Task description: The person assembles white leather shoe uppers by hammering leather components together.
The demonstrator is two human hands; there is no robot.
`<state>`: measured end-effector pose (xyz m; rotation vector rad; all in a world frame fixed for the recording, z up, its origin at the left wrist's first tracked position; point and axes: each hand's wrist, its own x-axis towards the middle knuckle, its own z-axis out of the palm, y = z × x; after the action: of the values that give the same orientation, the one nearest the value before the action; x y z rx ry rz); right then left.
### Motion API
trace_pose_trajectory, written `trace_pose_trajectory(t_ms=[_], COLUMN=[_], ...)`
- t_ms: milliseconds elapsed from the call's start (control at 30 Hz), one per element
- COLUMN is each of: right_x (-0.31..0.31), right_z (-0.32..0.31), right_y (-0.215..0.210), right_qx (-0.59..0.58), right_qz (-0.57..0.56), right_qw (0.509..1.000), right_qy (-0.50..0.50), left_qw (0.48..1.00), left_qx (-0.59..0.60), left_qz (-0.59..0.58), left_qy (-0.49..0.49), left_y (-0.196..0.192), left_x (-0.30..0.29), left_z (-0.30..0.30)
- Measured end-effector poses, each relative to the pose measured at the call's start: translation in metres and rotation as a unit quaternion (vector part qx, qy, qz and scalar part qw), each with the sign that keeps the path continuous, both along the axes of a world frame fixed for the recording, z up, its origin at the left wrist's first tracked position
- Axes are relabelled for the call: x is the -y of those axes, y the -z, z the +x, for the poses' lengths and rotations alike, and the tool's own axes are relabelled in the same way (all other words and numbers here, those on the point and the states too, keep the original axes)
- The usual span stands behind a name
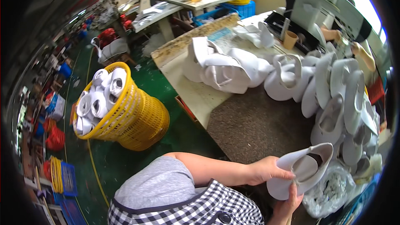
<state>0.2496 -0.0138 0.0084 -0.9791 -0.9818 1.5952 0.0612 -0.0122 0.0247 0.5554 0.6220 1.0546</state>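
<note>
A white shoe upper (pixel 280 188) is held at the lower right, its opening facing up and a dark patch showing inside. My left hand (pixel 266 170) grips its near left side, thumb laid over the edge of the opening. From below, my right hand (pixel 288 205) pinches the same upper with its thumb close to my left thumb; its other fingers are partly hidden. Beyond my hands, several white uppers (pixel 233 71) lie in a row across the table (pixel 183 73). More uppers (pixel 329 121) are piled along the right side.
A clear plastic bag (pixel 329 189) sits right of my hands. On the left floor stands a yellow basket (pixel 146 116) full of rolled white pieces. A brown cup (pixel 290 40) is at the back of the table. Another person's arm (pixel 363 56) shows at the far right.
</note>
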Motion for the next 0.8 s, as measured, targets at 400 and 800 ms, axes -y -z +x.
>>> trace_pose_trajectory(t_ms=[400, 800], right_x=[-0.003, 0.018], right_z=[0.002, 0.001], right_y=[-0.01, -0.045], right_qx=[0.047, 0.073], right_qz=[-0.043, -0.041], right_qw=[0.997, 0.996], right_qy=[-0.036, 0.007], left_qw=[0.998, 0.989], left_qx=[-0.055, -0.082], left_qz=[0.026, 0.124], left_qy=[0.025, 0.022], left_y=[-0.022, -0.041], left_x=[0.01, 0.019], left_z=[-0.017, -0.013])
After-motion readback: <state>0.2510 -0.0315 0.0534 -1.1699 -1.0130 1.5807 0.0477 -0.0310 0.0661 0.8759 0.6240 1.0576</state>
